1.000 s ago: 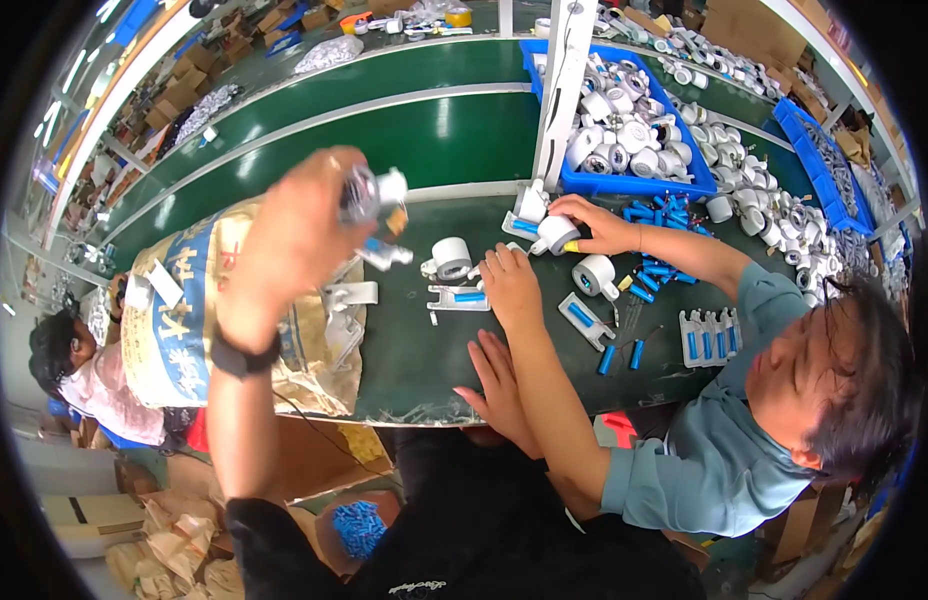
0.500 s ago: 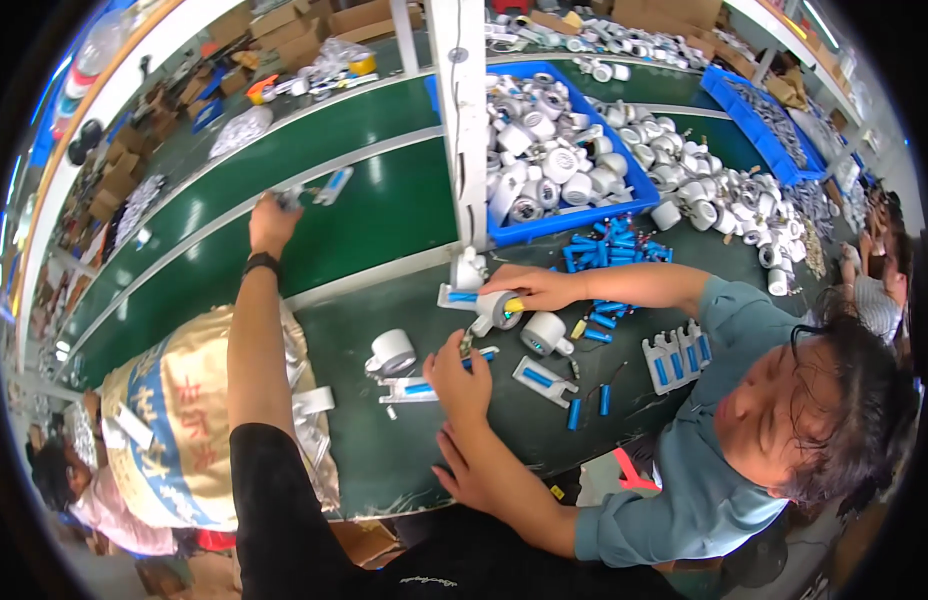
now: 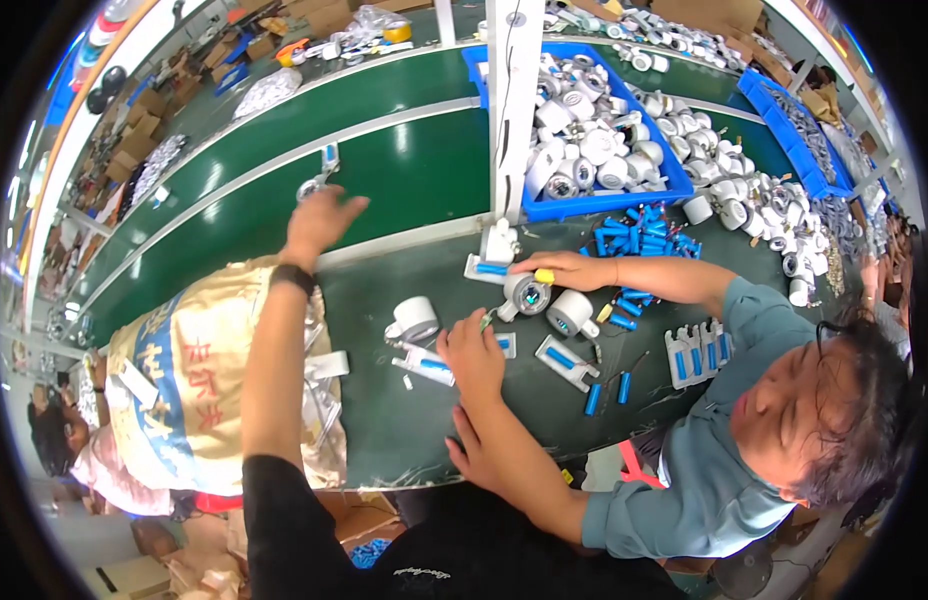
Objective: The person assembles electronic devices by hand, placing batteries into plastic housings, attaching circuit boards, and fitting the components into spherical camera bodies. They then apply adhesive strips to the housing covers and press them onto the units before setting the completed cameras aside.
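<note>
My left hand (image 3: 322, 222) reaches over the green belt (image 3: 404, 170), fingers apart. Just past its fingertips lies a white round housing (image 3: 309, 187) joined to a white holder with a blue battery (image 3: 330, 158); whether the fingers touch it is hidden. What seems to be my right hand (image 3: 464, 450) shows spread fingers at the worktable's near edge, against a co-worker's forearm; the overlap hides its arm. The co-worker's one hand (image 3: 579, 270) is at a round housing (image 3: 529, 294) with a yellow piece; the other (image 3: 474, 355) pinches a small green part.
White housings (image 3: 416, 320) and battery holders (image 3: 566, 362) lie on the worktable (image 3: 394, 440). A blue crate (image 3: 674, 190) of housings and a pile of blue batteries (image 3: 639, 235) stand beyond. A woven sack (image 3: 204, 370) is at left; the co-worker (image 3: 684, 500) leans in from the right.
My left hand has opened and come away from the housing and battery holder, which lie on the belt. The whole view has shifted; the co-worker's hands stay at the round housing.
</note>
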Tool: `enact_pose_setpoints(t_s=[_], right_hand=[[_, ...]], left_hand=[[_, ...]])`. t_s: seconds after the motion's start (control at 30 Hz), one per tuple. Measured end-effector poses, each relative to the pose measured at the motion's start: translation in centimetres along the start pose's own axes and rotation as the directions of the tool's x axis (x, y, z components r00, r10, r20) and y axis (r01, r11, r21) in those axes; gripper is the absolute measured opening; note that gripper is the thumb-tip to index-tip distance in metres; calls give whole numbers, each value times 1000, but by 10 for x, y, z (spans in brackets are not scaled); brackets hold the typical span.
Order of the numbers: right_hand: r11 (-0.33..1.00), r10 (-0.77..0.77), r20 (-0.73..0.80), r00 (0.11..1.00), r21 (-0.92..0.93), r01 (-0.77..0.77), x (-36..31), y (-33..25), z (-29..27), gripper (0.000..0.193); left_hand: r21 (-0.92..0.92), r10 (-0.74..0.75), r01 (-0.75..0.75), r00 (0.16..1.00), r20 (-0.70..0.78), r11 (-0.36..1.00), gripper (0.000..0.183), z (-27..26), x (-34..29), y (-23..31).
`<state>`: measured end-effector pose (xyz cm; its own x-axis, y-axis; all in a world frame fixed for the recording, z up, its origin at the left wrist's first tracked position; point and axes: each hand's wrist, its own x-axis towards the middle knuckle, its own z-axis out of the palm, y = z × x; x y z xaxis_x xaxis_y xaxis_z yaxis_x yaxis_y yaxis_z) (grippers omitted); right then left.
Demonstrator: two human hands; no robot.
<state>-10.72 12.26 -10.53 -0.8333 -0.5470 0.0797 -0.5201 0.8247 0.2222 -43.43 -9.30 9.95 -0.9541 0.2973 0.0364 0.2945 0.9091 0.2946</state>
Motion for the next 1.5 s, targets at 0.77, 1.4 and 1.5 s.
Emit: enact_pose_setpoints(t_s=[0.77,1.4,1.5], right_hand=[[682,496,-227,838,699,-214,-46,-84,-151,43],[-835,466,755,462,547,-52,81,-17,-95,81],[-450,374,456,808,851,-272,15,-1,-195,71]], left_hand=[[-858,-251,424,899,360,288,62,13,10,-13],[-527,-551,508,830,86,682,92,46,128,-95],[-96,-321,306,895,-311,947,77,6,138,-144]])
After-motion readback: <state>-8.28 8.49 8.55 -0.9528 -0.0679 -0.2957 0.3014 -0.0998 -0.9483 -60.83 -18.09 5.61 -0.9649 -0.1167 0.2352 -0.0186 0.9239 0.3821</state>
